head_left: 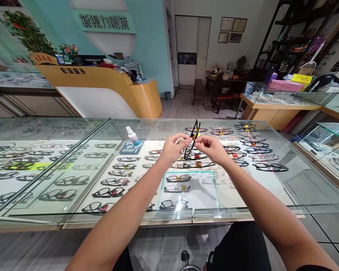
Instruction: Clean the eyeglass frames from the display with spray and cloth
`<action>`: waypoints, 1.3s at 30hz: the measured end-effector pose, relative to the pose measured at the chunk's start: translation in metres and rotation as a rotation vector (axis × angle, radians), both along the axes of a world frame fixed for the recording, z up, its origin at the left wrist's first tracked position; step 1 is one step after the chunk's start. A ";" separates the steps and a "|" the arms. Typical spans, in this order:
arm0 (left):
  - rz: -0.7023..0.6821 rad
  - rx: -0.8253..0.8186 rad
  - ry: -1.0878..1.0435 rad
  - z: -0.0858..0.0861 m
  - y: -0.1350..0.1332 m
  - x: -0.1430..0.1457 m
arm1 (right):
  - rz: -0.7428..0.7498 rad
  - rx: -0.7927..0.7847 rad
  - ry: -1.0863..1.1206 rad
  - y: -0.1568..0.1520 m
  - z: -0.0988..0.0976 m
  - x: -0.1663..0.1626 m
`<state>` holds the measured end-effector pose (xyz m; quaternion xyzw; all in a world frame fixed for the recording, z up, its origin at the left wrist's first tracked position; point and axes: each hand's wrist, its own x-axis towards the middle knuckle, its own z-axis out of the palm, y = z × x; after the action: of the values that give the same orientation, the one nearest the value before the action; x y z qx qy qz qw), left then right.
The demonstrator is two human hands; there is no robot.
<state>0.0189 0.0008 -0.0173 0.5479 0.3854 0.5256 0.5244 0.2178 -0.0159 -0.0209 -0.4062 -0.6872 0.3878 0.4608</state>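
A pair of dark-framed eyeglasses (196,130) is held up on edge between both hands, above the glass display case (169,214). My left hand (171,148) is closed around its near side, with a pale crumpled cloth (183,143) bunched at the fingers. From the other side my right hand (213,148) pinches the frame with thumb and fingertips. Part of the eyeglasses is hidden by the fingers. Rows of other eyeglasses (176,178) lie inside the case beneath my hands, many with small coloured tags.
A white spray bottle (133,136) stands on the glass near a dark blue printed card (131,147). Beyond the case are a yellow counter (145,98), a wooden bench (198,90) and more display cases (282,99) at right. A chair base (189,267) shows below.
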 end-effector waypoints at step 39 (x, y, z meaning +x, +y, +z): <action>0.023 0.101 0.126 -0.001 0.005 -0.006 | -0.623 0.417 -0.058 0.001 0.008 0.024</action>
<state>0.0129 0.0056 -0.0180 0.6011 0.3971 0.5147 0.4648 0.2419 -0.0150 -0.0134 -0.5041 -0.6078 0.0692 0.6097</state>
